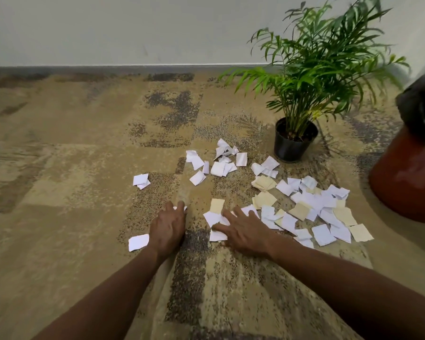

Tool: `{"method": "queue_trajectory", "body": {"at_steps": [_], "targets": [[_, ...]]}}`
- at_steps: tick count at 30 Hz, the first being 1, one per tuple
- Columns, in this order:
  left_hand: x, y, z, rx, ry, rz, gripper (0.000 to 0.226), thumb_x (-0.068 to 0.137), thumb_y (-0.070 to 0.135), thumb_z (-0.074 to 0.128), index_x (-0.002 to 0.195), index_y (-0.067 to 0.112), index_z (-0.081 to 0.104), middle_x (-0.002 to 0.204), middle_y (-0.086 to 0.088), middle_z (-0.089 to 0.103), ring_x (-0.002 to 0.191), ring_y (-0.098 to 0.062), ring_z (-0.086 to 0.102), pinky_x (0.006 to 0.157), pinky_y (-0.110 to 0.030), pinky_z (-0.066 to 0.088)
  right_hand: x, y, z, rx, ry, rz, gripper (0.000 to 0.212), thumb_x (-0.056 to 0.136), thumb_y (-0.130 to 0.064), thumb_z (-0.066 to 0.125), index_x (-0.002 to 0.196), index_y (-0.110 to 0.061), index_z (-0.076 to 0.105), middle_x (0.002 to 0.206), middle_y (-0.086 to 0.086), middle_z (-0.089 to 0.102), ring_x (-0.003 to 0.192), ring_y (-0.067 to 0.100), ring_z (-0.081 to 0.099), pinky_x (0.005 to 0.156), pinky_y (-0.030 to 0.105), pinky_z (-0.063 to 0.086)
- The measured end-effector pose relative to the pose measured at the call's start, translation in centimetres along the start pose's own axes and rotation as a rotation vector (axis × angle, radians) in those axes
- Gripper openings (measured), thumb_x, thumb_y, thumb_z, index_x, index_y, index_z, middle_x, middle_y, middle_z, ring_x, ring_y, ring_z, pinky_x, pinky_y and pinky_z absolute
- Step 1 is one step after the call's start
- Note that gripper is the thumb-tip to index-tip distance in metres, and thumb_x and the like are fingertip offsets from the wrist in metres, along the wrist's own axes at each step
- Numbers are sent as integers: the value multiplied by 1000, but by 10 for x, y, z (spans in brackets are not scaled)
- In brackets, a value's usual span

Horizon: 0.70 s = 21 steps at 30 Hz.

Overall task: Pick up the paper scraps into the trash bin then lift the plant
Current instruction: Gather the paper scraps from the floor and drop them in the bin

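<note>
Both hands down on floor, raking paper scraps (302, 204) together.
L hand (167, 228) fingers curl over one scrap; R hand (243, 229) splayed flat, gripping nothing, prob. to bunch them for bin (407, 173).

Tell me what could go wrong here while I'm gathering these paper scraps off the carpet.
Stray pieces could get missed: one scrap lies apart beside the left hand, another pair sits further out. The right hand is flat on the scraps, so sweeping may scatter them. The pile near the potted plant runs under its fronds, which could get bumped.
</note>
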State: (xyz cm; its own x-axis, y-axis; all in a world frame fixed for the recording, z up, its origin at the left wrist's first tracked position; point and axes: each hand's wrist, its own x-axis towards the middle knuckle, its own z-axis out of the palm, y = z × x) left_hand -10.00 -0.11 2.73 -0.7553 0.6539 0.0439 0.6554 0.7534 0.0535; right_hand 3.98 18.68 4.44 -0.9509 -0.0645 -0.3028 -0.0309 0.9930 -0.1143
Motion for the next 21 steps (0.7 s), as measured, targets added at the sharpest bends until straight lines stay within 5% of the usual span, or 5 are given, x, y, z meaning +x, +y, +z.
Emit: {"method": "queue_trajectory", "body": {"at_steps": [5, 10, 16, 19, 21], "targets": [[-3, 15, -9, -33, 1, -7, 24, 103, 32, 35, 113, 15, 48, 85, -11, 57, 67, -30, 62, 52, -36, 48, -14, 11, 0, 233, 85, 32, 23, 103, -30, 40, 119, -18, 51, 128, 17, 44, 114, 32, 47, 84, 40, 47], [12, 34, -27, -559, -1, -256, 30, 102, 36, 38, 116, 17, 56, 93, -8, 67, 71, -18, 59, 60, -29, 44, -19, 23, -25, 746, 86, 334, 15, 82, -8, 72, 75, -15, 61, 85, 7, 60, 75, 21, 56, 55, 25, 45], [23, 61, -61, -1246, -109, -593, 35, 98, 31, 52, 122, 7, 62, 121, -24, 63, 110, -41, 60, 79, -36, 46, -39, 46, -53, 1056, 94, 497, 22, 77, 3, 76, 68, -10, 60, 69, 7, 59, 59, 18, 55, 53, 22, 41], [28, 76, -84, -1511, -247, -749, 30, 97, 25, 54, 120, 9, 64, 75, -21, 66, 59, -31, 65, 52, -28, 53, -53, 56, -72, 1219, 176, 513, 27, 76, 7, 76, 65, -12, 60, 66, 7, 57, 58, 16, 58, 51, 22, 43], [30, 89, -99, -1621, -339, -777, 26, 99, 22, 50, 120, 12, 63, 44, -8, 49, 31, -18, 43, 35, -16, 34, -63, 60, -86, 1290, 219, 535, 18, 76, 8, 76, 89, 0, 67, 79, 13, 58, 71, 23, 60, 58, 29, 45]]}}
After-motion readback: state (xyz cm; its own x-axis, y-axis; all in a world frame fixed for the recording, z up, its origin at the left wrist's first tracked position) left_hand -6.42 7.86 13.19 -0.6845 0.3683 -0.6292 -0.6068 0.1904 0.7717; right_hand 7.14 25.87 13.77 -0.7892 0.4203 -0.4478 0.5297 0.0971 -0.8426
